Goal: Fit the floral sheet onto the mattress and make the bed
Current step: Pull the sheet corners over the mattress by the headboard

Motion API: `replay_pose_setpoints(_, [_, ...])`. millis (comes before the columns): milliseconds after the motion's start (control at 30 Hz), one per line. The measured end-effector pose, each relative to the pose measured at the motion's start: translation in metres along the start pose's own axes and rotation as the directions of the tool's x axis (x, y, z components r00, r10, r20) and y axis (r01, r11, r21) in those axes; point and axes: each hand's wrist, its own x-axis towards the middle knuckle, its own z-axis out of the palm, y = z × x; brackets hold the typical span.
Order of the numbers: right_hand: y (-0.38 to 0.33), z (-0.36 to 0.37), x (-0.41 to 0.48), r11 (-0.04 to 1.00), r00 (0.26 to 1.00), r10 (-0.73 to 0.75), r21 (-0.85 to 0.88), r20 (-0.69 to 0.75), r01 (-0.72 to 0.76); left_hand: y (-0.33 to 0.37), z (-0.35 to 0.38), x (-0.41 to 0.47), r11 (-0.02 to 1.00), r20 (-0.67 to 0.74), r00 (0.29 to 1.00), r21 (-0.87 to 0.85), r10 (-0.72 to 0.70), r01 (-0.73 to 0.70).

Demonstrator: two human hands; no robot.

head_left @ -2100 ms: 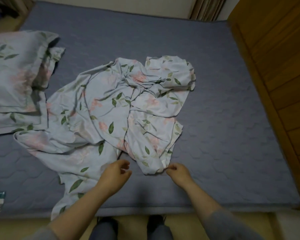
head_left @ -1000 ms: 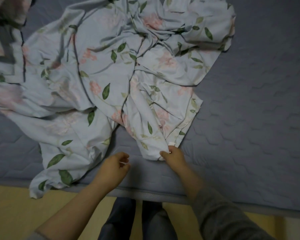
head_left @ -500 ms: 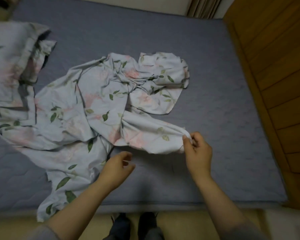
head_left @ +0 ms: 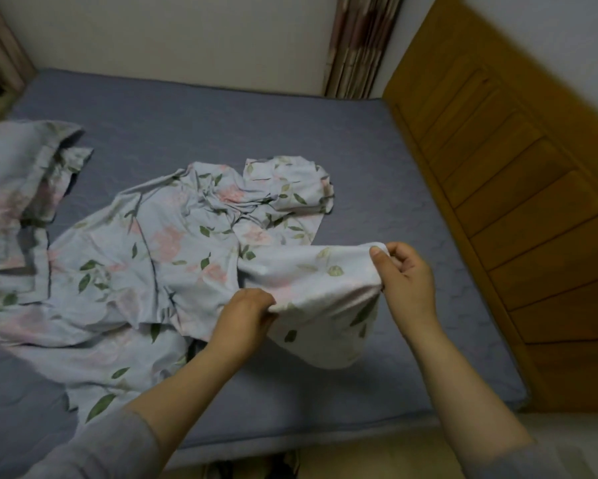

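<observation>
The floral sheet (head_left: 173, 250), pale blue with pink flowers and green leaves, lies crumpled across the middle of the grey-blue quilted mattress (head_left: 377, 188). One part of it is lifted off the mattress between my hands, its pale underside showing. My right hand (head_left: 406, 280) pinches the sheet's edge at the raised right end. My left hand (head_left: 244, 318) grips the same edge lower and further left. The fabric between them hangs in a loose fold.
A pillow (head_left: 10, 191) in matching floral fabric lies at the left edge of the mattress. A wooden headboard (head_left: 518, 216) runs along the right side. A curtain (head_left: 359, 46) hangs at the far wall. The mattress's near edge is just below my arms.
My right hand lifted the sheet's corner up and to the right. My left hand, empty before, has taken hold of the sheet's edge. The camera view tilted up.
</observation>
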Motion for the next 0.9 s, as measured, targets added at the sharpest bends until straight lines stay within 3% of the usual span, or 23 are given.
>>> replay_pose_setpoints(133, [-0.004, -0.01, 0.008, 0.987, 0.977, 0.135, 0.06, 0.168, -0.147, 0.016, -0.021, -0.002, 0.989, -0.083, 0.995, -0.14, -0.062, 0.05])
replay_pose_setpoints(233, [0.011, -0.005, -0.003, 0.98, 0.943, 0.192, 0.003, 0.271, -0.201, 0.025, -0.042, 0.003, 0.969, -0.139, 0.979, -0.218, -0.147, 0.114])
replay_pose_setpoints(567, [0.049, 0.05, -0.052, 0.975, 0.894, 0.105, -0.223, 0.436, -0.006, 0.058, -0.105, 0.03, 0.93, -0.268, 0.945, -0.358, -0.188, 0.084])
replay_pose_setpoints(900, [-0.005, 0.106, -0.034, 0.968, 0.926, -0.07, -0.198, 0.371, 0.153, 0.067, -0.15, 0.033, 0.927, -0.354, 0.926, -0.375, -0.133, -0.011])
